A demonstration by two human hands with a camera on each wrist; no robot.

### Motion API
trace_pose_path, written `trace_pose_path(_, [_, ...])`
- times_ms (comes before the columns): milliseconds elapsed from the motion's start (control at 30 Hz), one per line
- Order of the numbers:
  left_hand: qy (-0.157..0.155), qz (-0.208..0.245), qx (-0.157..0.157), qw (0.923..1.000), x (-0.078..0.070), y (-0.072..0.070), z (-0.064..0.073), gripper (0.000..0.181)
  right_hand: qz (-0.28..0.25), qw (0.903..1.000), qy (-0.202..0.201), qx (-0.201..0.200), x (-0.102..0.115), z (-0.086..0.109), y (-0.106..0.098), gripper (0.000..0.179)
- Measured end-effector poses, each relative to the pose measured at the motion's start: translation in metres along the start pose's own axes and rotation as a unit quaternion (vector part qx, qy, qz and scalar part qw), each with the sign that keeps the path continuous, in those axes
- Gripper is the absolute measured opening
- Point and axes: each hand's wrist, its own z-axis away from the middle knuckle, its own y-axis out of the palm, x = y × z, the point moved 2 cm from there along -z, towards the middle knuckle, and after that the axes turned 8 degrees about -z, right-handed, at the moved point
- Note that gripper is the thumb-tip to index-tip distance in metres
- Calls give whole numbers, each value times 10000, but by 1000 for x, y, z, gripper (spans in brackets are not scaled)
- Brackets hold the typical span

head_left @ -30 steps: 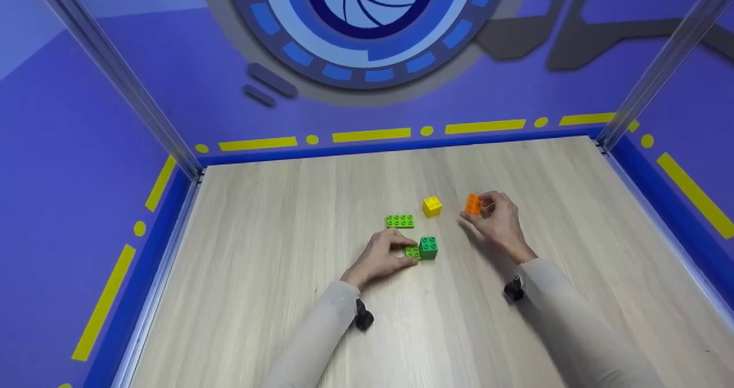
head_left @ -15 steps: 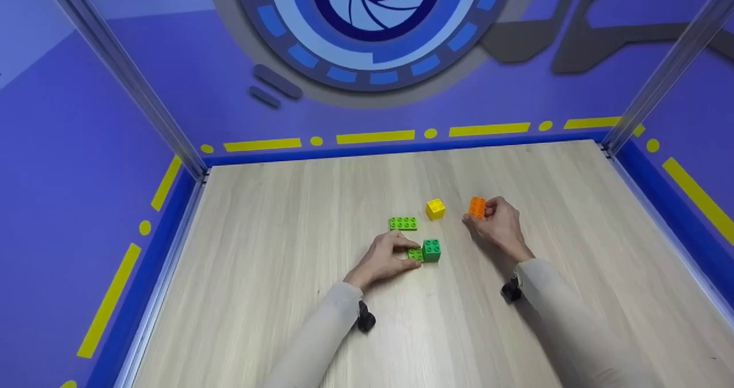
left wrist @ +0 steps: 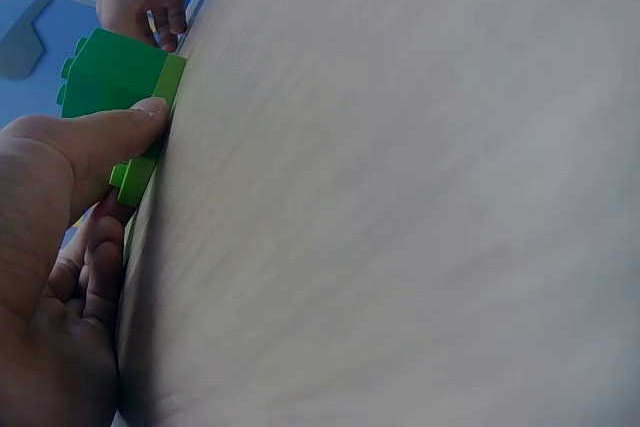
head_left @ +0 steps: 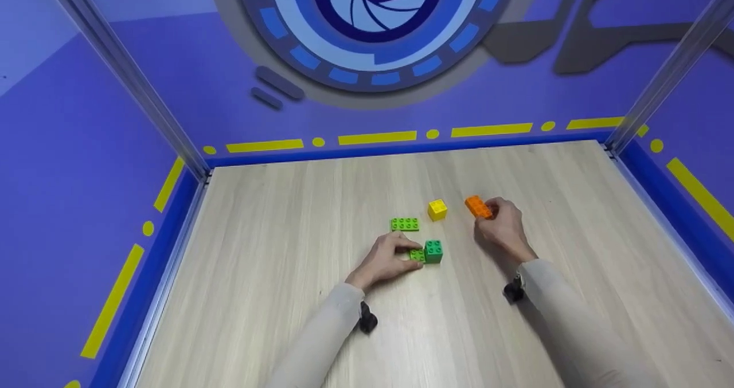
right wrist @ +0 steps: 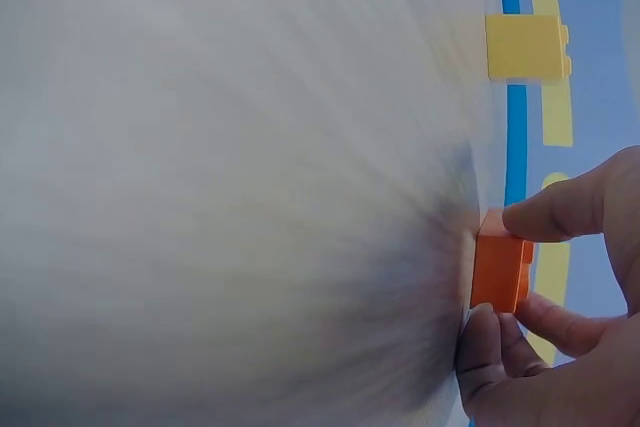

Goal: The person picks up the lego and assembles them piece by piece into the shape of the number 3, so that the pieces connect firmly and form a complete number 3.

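Note:
My left hand [head_left: 387, 257] pinches a thin light green toy brick [head_left: 417, 255] between thumb and fingers. A taller dark green brick [head_left: 433, 251] stands on one end of that thin brick, as the left wrist view shows [left wrist: 115, 72]. Over to the right, my right hand [head_left: 503, 226] holds an orange brick [head_left: 478, 207] by its near end, low at the tabletop. In the right wrist view, thumb and fingers lie on two sides of the orange brick [right wrist: 497, 272].
Between the hands, farther back, sits a yellow brick [head_left: 437, 210]. Another flat light green brick [head_left: 405, 224] lies just beyond my left hand. The wooden table [head_left: 275, 227] is bounded by blue-purple walls [head_left: 355, 121] at the back and sides.
The orange brick has turned from lengthwise to slanting, its far end swinging left, as my right-hand fingers shift on it. My left hand keeps its grip. The head view has shifted slightly.

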Motion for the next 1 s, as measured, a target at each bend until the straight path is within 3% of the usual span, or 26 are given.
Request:
trace_pose_path(500, [43,46,-9,10000,1,1,-1,37,-86,9992,-327,228,-4,-8,2,47])
trace_pose_path(733, [110,-12,-23,9999,1,2,-1,38,-211,9975,-523,436,-3,-4,-9,45])
trace_pose_path(1000, [61,-23,-19,10000,0,0,-1,38,-232,9915,-1116,628,8,0,-24,41])
